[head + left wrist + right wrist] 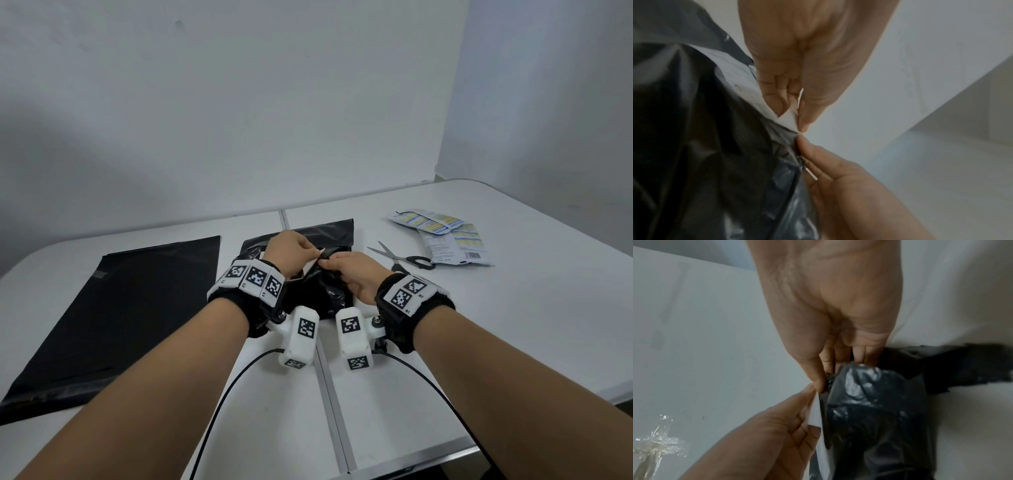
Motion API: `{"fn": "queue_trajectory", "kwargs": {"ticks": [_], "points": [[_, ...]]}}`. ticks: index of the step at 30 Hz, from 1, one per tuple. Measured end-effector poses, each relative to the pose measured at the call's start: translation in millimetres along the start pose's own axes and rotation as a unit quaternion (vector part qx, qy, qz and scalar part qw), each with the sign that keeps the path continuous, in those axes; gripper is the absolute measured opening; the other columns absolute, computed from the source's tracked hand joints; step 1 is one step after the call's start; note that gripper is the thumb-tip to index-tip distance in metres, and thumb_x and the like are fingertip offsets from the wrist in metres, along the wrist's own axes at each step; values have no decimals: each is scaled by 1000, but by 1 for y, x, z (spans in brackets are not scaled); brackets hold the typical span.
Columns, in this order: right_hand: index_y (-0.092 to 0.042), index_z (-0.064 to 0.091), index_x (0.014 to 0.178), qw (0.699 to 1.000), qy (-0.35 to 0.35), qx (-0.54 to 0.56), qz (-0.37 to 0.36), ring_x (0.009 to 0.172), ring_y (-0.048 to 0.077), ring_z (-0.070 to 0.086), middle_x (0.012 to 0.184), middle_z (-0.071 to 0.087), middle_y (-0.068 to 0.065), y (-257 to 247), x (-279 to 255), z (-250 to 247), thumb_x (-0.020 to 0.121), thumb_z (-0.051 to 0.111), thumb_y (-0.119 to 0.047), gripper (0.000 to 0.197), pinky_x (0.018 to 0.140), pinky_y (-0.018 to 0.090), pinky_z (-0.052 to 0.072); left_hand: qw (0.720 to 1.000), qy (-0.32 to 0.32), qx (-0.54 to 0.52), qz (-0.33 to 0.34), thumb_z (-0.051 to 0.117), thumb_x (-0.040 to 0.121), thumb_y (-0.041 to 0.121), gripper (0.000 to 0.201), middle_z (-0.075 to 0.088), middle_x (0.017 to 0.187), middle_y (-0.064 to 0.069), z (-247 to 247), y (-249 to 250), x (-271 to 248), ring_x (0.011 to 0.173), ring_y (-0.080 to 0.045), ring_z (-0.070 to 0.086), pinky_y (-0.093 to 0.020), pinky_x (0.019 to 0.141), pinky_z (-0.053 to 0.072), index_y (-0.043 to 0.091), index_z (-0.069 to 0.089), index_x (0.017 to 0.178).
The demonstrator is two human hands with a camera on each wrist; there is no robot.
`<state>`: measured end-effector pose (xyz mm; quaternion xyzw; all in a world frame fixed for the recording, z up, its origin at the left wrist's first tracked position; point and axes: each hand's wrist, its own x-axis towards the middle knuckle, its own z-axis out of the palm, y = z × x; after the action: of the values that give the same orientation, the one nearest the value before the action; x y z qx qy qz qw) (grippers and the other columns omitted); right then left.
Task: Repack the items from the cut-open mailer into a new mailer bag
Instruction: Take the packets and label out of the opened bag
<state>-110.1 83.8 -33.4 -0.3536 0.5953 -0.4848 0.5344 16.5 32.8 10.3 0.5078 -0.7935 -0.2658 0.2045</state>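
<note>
A crumpled black mailer bag (318, 291) lies at the table's middle under both hands. My left hand (312, 255) pinches a white liner strip (319, 257) at the bag's mouth. In the left wrist view, thumb and forefinger of that hand (797, 123) hold the white strip (788, 119) lifted off the black film (705, 146). My right hand (328, 266) pinches the bag's edge just beside it, and the right wrist view shows this hand (824, 382) gripping the glossy black bag (869, 418). Several printed packets (442, 236) lie at the right.
A flat black mailer (113, 308) lies on the left of the white table (513, 325). Another black sheet (318, 231) sticks out behind the hands. Scissors (400, 258) lie between the hands and the packets. A seam runs down the table's middle.
</note>
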Motion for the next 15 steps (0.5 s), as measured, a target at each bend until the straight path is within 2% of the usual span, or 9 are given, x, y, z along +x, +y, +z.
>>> {"fn": "queue_trajectory", "kwargs": {"ticks": [2,3,4,6,8,9,11,15], "points": [[-11,65,88,1000,-7,14,22,76,19,62,90,66,10,-1,-2,-2,89,63,-19,8,74,30,53,1000,-1,-25,-11,63,86,24,20,73,100,-10,-2,-1,-2,95,-27,66,-30,75,49,10,75,94],[-10,67,98,999,-6,17,28,81,20,64,96,67,9,-3,-3,-2,88,64,-23,17,77,31,53,999,-4,-36,-16,62,86,24,20,73,94,-9,-2,-1,-3,83,-25,66,-30,71,50,10,75,93],[-9,66,106,999,-3,15,28,87,20,65,99,68,9,-4,-2,-1,88,64,-30,27,79,30,53,999,-11,-42,-22,62,86,25,20,71,81,-5,-2,-2,-4,68,-18,61,-25,62,47,10,74,91],[-8,64,111,1000,20,-9,21,89,20,64,98,67,7,-7,1,1,87,64,-39,39,79,28,52,998,-24,-49,-39,61,86,27,19,57,60,3,-1,-1,-6,51,-9,46,-21,50,35,11,72,86],[-8,61,104,999,37,-16,20,73,17,57,86,60,6,-9,2,6,90,62,-34,29,67,26,47,996,-30,-68,-57,61,85,24,19,52,58,1,-1,-1,-6,50,-12,43,-21,48,32,8,71,84],[-11,59,102,999,40,-16,24,70,17,53,85,55,7,-11,0,8,91,61,-30,22,63,25,44,995,-30,-74,-62,61,84,22,19,52,62,-3,-1,-2,-5,53,-17,44,-21,50,33,5,70,84],[-14,56,100,999,37,-16,34,73,19,50,90,52,9,-11,0,10,91,60,-26,15,62,26,42,994,-35,-76,-71,59,82,20,16,50,69,-9,0,-4,-3,60,-24,45,-25,54,35,6,66,81],[-17,52,86,999,28,6,42,65,17,48,89,51,9,-8,1,8,92,58,-20,9,59,24,41,987,-62,-118,-91,57,79,17,7,45,72,-13,2,-12,1,64,-25,42,-34,60,35,12,54,75]]}}
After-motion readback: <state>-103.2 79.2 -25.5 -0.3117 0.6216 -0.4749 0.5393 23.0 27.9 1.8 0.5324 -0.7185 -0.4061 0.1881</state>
